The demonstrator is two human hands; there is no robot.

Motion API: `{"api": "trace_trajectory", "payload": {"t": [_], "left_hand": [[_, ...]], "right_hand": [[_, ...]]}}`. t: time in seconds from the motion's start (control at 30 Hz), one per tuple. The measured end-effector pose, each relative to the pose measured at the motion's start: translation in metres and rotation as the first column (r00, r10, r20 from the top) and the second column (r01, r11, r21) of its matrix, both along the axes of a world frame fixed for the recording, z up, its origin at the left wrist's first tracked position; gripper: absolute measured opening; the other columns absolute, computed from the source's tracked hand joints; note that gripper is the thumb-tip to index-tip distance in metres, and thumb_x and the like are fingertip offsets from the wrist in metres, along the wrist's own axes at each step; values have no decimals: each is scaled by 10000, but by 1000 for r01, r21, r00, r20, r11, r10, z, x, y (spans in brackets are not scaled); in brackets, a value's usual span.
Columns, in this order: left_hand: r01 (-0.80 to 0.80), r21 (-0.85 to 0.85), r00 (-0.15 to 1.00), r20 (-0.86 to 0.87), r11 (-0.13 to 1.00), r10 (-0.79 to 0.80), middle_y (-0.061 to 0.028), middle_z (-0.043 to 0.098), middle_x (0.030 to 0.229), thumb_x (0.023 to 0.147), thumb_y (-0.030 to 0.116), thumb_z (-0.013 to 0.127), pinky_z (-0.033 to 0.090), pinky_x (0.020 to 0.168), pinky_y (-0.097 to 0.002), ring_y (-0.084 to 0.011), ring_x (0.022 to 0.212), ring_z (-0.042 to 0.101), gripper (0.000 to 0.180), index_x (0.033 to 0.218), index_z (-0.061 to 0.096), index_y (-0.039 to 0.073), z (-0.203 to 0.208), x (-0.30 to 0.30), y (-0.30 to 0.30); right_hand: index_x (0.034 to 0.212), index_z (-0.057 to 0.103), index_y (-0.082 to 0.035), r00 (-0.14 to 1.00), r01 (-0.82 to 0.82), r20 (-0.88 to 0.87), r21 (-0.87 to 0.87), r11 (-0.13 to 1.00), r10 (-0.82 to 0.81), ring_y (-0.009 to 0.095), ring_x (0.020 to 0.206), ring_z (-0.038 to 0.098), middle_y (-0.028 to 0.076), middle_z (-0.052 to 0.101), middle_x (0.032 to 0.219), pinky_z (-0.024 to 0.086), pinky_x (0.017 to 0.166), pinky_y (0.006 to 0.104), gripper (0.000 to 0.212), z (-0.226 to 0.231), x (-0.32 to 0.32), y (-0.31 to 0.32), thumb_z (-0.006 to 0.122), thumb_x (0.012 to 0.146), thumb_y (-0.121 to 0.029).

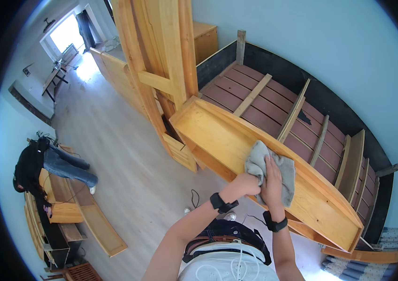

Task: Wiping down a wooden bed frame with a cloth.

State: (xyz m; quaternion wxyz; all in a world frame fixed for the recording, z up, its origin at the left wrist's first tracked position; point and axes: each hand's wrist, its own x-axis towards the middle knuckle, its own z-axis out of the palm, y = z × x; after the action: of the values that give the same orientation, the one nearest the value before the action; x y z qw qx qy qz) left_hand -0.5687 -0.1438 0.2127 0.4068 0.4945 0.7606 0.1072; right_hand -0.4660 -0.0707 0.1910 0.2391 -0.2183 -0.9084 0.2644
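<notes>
A grey cloth [283, 175] lies bunched on a long, shallow wooden tray-like panel [208, 122] with raised rims. My left hand [247, 185] is closed, its fingers curled into the near-left edge of the cloth. Beside it, my right hand [273, 182] rests on the cloth with fingers stretched out flat. Each wrist wears a black band. The panel slants from the upper left to the lower right in front of me, and part of its floor is hidden by the cloth and my hands.
Beyond the panel stands a dark bed frame [274, 61] with wooden slats. Tall wooden furniture [157, 56] rises at its left. Far left, a person in black [30, 164] bends over wooden pieces; another long panel [103, 229] lies near them. A thin cable [195, 199] lies on the floor.
</notes>
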Motion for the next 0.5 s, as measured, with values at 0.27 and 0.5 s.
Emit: {"api": "trace_trajectory", "payload": {"t": [0.27, 0.5], "left_hand": [[335, 217, 933, -213, 917, -290, -137, 643, 741, 701, 178, 499, 503, 608, -373, -267, 683, 632, 217, 773, 643, 31, -7, 62, 46], [363, 171, 930, 1, 916, -368, -179, 623, 885, 802, 263, 454, 484, 717, -428, -336, 790, 605, 305, 902, 607, 20, -42, 45, 27]], "right_hand": [[1309, 313, -18, 952, 282, 113, 49, 958, -286, 322, 1235, 329, 174, 371, 1321, 110, 1045, 495, 633, 5, 70, 18, 481, 701, 30], [1348, 235, -45, 799, 442, 333, 241, 864, -501, 266, 1312, 199, 112, 256, 1404, 9, 1046, 527, 697, 2, 52, 9, 539, 739, -195]]}}
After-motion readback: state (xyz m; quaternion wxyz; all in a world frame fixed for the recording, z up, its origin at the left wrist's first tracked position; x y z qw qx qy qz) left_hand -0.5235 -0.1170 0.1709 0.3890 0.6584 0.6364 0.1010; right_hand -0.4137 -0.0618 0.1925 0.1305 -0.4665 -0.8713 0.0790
